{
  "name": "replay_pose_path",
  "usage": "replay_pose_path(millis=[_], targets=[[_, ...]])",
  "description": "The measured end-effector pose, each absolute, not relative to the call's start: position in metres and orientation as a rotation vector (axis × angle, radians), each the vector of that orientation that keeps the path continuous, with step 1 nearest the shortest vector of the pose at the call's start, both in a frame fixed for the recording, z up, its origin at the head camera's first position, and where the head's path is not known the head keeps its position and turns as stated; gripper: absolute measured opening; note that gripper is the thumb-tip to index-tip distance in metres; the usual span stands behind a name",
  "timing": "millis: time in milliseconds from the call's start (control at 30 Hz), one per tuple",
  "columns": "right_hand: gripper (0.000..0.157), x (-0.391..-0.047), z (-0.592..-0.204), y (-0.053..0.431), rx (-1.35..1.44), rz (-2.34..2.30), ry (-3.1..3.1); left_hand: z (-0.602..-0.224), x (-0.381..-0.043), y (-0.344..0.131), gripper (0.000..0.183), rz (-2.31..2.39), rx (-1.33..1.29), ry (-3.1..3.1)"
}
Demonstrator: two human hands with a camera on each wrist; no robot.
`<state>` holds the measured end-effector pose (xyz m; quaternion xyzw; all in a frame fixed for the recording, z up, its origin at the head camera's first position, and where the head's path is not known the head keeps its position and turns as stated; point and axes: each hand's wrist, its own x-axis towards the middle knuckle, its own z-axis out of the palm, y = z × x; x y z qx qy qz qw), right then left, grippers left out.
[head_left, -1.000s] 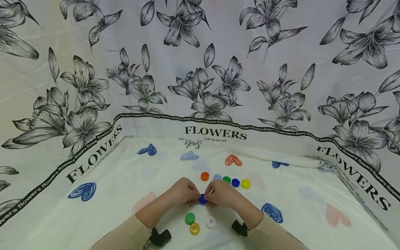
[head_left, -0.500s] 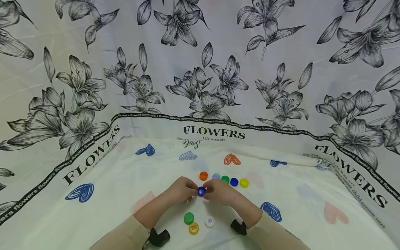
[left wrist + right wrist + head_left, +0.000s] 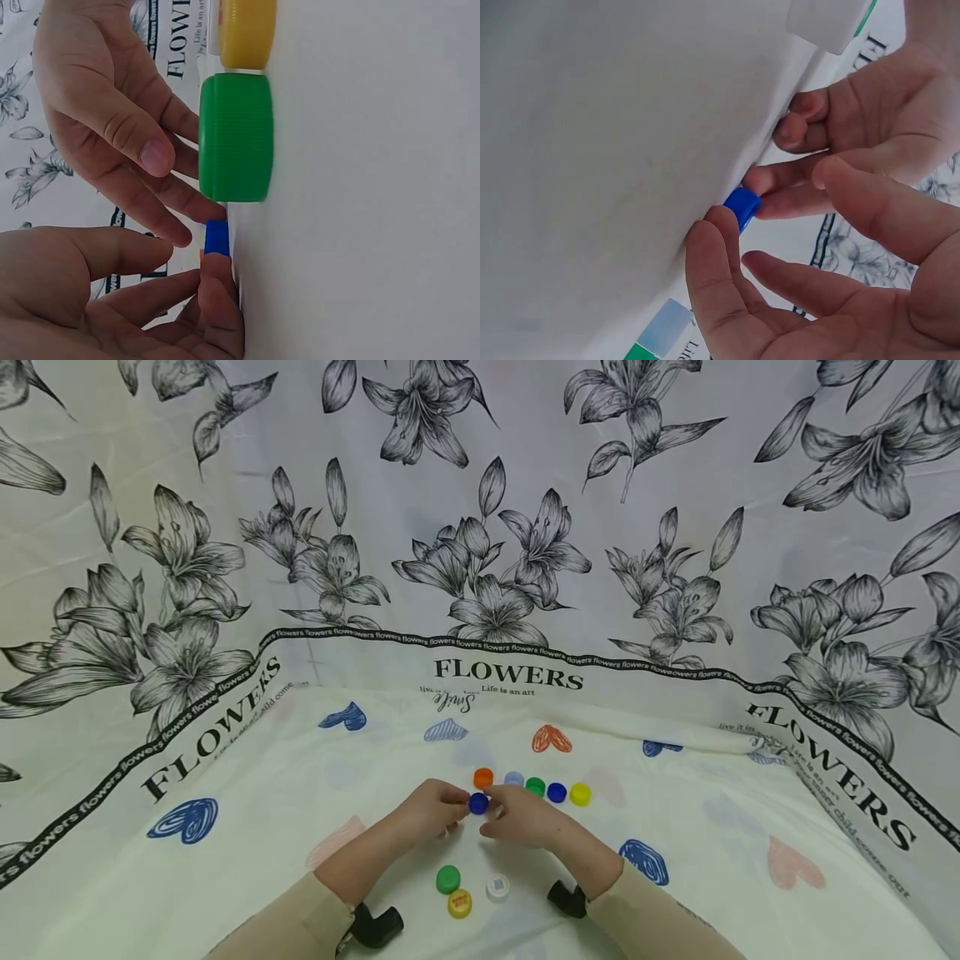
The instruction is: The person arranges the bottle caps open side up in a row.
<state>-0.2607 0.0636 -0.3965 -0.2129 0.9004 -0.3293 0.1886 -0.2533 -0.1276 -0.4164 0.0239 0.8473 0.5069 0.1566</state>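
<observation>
A blue bottle cap (image 3: 477,803) sits on the white cloth just in front of an orange cap (image 3: 483,777). My left hand (image 3: 435,810) is at its left side, a fingertip against the cap (image 3: 217,238), thumb held apart. From the right, my right hand (image 3: 525,814) has its fingertips close to the cap's edge, its thumb also apart from it. Both hands' fingers are loosely bent, and neither closes round the cap. In the right wrist view, the blue cap (image 3: 742,207) shows between fingertips of both hands.
Right of the orange cap stand light blue (image 3: 513,778), green (image 3: 535,787), blue (image 3: 557,792) and yellow (image 3: 581,794) caps, in a row. Nearer me lie a green cap (image 3: 448,879), a yellow cap (image 3: 460,904) and a white cap (image 3: 497,887). A flowered curtain (image 3: 495,527) rises behind.
Both hands have moved the blue cap forward, closer to the orange cap. The fingers have loosened and the right thumb has come away from it. The view has shifted slightly.
</observation>
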Motion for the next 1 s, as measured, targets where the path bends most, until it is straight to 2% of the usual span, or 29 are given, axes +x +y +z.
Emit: replay_pose_path(millis=[400,733,867,1000], targets=[[0.053,-0.257,-0.393,0.063,-0.575,-0.909,2.541,-0.416,-0.253,-0.126,0.033,1.468,0.084,2.387],[0.062,-0.257,-0.390,0.065,-0.501,-0.806,2.597,-0.414,-0.247,-0.124,0.035,1.464,0.078,2.474],[0.062,-0.256,-0.389,0.070,-0.481,-0.782,2.611,-0.412,-0.243,-0.119,0.029,1.438,0.109,2.529],[0.054,-0.249,-0.387,0.078,-0.502,-0.766,2.587,-0.409,-0.238,-0.117,0.016,1.409,0.208,2.550]])
